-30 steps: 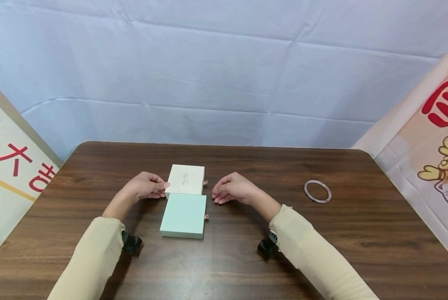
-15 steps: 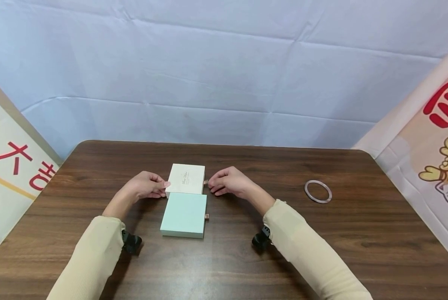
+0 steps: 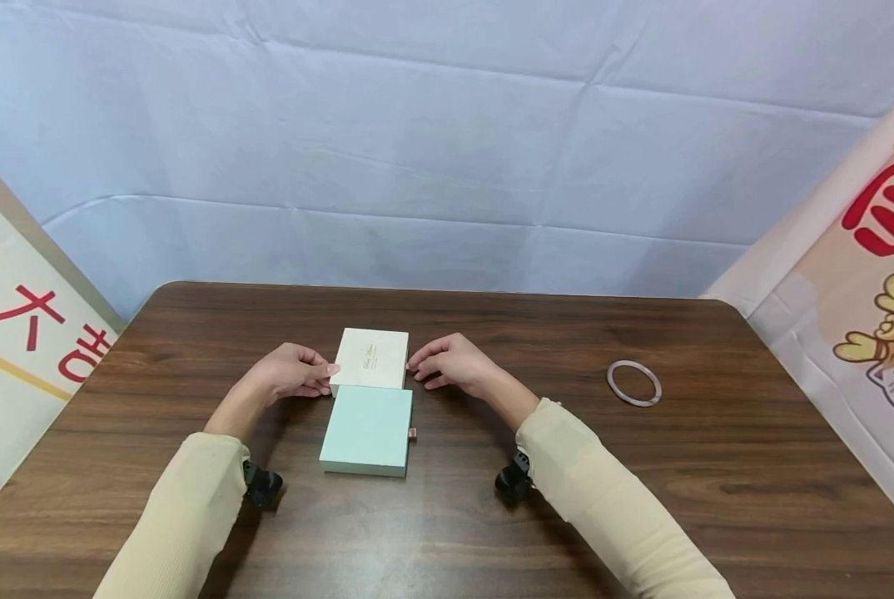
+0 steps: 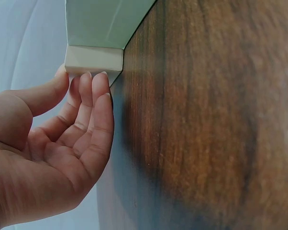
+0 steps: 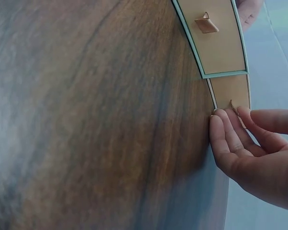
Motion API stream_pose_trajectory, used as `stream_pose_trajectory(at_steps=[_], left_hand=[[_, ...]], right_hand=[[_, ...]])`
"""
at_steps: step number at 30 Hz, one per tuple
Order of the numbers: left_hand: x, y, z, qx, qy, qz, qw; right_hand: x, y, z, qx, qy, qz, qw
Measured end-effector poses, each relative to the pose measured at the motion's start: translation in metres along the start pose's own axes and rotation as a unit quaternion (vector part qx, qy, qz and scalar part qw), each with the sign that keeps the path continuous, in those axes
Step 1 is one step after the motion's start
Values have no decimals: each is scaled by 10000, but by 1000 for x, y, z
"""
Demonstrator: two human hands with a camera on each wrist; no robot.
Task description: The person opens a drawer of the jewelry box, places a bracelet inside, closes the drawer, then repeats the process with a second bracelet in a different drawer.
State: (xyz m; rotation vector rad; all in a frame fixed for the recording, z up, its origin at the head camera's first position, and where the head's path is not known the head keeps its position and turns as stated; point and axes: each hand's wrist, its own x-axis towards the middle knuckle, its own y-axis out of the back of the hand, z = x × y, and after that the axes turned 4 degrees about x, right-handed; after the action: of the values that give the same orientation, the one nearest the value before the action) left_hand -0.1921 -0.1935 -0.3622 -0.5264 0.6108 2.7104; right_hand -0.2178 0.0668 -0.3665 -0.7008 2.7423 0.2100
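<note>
A flat cream box (image 3: pixel 370 358) with small lettering lies on the table, and a mint-green box (image 3: pixel 367 428) adjoins its near edge. My left hand (image 3: pixel 291 372) holds the cream box's left side, thumb on the top edge; in the left wrist view that hand (image 4: pixel 62 139) has its fingertips against the box's end (image 4: pixel 94 58). At the cream box's right side is my right hand (image 3: pixel 458 366). The right wrist view shows the right hand (image 5: pixel 259 153) pinching the small ribbon tab (image 5: pixel 234 108) on that side. The mint box's own tab (image 5: pixel 207 25) is untouched.
A pale ring (image 3: pixel 634 383) lies on the right of the brown wooden table (image 3: pixel 717 466). Behind the table hangs a light cloth (image 3: pixel 417 150), with printed banners at both sides. Dark wrist cameras sit under both sleeves.
My right hand has moved left and slightly away from me, from beside the boxes to the cream box's tab, and its fingers have closed there. The left hand and both boxes have stayed put.
</note>
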Motion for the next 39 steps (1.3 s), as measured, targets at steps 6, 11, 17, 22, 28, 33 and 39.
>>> stream_pose_trajectory(at_steps=[6, 11, 17, 22, 28, 33, 39], left_hand=[[1, 0, -2, -53, 15, 13, 10000], [2, 1, -3, -58, 44, 29, 10000], [1, 0, -2, -43, 37, -25, 10000], [1, 0, -1, -37, 0, -38, 10000], [0, 0, -1, -17, -22, -29, 10000], [0, 0, -1, -4, -35, -18, 10000], [0, 0, -1, -46, -49, -32, 10000]], right_hand=[[1, -1, 1, -32, -107, 98, 9999], [0, -2, 0, -123, -146, 140, 9997], [-1, -3, 0, -222, -170, 170, 9995], [0, -4, 1, -243, -163, 240, 9993], [1, -4, 4, -225, -193, 275, 9992], [1, -1, 5, -199, -194, 207, 9994], [-16, -5, -10, -248, -239, 273, 9990]])
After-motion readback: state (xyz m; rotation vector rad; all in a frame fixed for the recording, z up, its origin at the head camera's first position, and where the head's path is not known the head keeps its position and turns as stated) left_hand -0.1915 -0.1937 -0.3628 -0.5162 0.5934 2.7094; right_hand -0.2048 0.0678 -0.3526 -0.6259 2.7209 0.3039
